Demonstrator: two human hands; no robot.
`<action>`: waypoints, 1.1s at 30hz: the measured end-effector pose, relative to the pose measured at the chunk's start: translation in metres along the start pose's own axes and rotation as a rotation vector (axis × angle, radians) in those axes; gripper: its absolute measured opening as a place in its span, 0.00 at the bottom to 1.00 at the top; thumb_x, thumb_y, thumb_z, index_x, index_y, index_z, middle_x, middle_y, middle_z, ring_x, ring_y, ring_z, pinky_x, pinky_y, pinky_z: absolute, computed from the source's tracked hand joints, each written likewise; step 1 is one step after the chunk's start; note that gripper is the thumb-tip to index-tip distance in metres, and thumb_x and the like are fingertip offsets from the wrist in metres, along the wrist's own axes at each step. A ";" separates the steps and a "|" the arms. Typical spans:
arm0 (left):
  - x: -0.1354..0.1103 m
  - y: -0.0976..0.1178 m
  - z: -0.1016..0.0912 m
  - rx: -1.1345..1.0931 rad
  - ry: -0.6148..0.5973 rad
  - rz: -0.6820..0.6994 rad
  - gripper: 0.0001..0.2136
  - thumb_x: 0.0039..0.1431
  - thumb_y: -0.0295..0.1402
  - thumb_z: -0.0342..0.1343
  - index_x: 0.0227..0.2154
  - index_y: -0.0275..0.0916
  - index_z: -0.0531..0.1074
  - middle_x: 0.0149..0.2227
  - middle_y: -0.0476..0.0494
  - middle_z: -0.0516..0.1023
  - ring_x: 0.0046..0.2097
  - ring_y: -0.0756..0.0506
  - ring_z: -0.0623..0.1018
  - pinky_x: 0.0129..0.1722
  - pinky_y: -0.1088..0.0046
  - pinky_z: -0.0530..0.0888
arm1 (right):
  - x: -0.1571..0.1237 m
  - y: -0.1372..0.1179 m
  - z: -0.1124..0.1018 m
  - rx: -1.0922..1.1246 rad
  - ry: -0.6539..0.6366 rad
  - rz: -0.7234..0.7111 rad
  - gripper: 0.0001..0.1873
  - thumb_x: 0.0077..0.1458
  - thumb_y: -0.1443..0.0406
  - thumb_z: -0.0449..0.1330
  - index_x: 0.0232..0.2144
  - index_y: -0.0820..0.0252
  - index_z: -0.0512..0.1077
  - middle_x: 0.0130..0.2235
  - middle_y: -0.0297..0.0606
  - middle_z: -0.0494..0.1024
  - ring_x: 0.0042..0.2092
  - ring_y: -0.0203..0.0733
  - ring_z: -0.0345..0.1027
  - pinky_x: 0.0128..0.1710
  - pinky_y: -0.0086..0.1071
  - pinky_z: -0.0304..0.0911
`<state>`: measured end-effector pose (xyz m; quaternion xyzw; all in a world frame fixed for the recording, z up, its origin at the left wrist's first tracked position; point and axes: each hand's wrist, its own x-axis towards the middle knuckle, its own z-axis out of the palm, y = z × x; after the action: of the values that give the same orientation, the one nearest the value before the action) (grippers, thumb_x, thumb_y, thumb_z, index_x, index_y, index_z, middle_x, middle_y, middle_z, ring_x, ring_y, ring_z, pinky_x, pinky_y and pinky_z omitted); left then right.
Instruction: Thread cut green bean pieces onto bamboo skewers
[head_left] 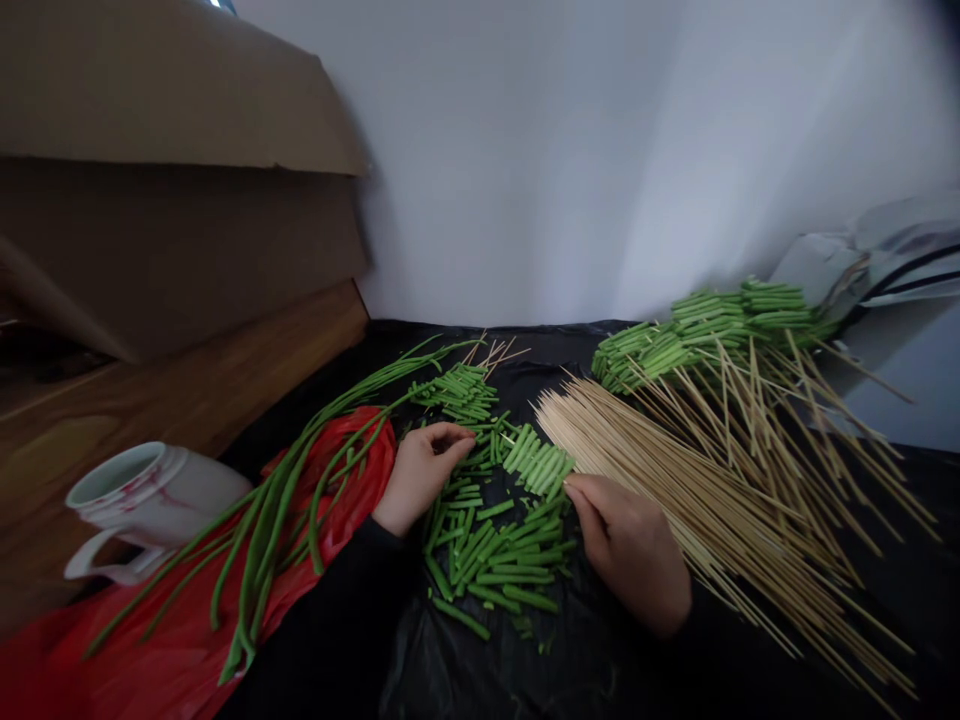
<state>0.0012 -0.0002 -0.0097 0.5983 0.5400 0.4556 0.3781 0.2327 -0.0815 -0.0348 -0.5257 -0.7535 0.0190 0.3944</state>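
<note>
My left hand (424, 475) is curling half shut over the cut bean pieces (487, 550) on the counter (480, 670); my right hand (628, 548) is bending onto the skewers (675, 470). I cannot tell what either is gripping. Long beans (262, 530) are lying across a red bag (352, 470) beside a white cup (142, 495), its inside hidden.

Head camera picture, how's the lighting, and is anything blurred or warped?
Head view: dim light, the black sheet swallowing detail; the white wall is brightest, with soft shadows; wide-lens stretching at the edges, seen on the cardboard box; left hand, right hand and cut bean pieces are fairly sharp, no glare.
</note>
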 end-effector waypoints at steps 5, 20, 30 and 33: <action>0.002 -0.012 -0.005 0.285 -0.045 0.129 0.03 0.45 0.33 0.64 0.26 0.42 0.80 0.30 0.45 0.79 0.34 0.44 0.73 0.38 0.70 0.65 | 0.000 0.000 0.000 0.004 -0.011 0.002 0.15 0.64 0.67 0.46 0.35 0.59 0.72 0.32 0.37 0.78 0.34 0.37 0.71 0.35 0.29 0.59; -0.004 0.003 0.004 -0.140 -0.049 -0.035 0.08 0.45 0.35 0.67 0.29 0.39 0.80 0.34 0.44 0.80 0.37 0.45 0.75 0.42 0.71 0.68 | -0.001 -0.004 0.000 0.048 0.005 -0.023 0.13 0.63 0.69 0.48 0.35 0.60 0.73 0.35 0.38 0.78 0.37 0.37 0.72 0.39 0.28 0.61; -0.008 0.008 0.012 -0.743 -0.198 -0.427 0.13 0.41 0.29 0.71 0.32 0.32 0.79 0.31 0.43 0.79 0.33 0.53 0.76 0.33 0.81 0.71 | -0.003 -0.004 0.002 0.047 -0.015 -0.025 0.13 0.63 0.68 0.48 0.36 0.61 0.73 0.34 0.37 0.77 0.35 0.36 0.72 0.37 0.28 0.60; -0.008 0.007 0.012 -0.757 -0.213 -0.425 0.11 0.44 0.28 0.69 0.33 0.32 0.79 0.31 0.43 0.79 0.33 0.53 0.75 0.32 0.82 0.72 | -0.004 -0.004 0.003 0.045 -0.022 -0.020 0.13 0.63 0.68 0.48 0.36 0.61 0.73 0.34 0.37 0.77 0.36 0.37 0.72 0.38 0.28 0.60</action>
<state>0.0145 -0.0089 -0.0075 0.3368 0.4042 0.4692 0.7092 0.2282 -0.0853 -0.0375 -0.5088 -0.7624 0.0377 0.3981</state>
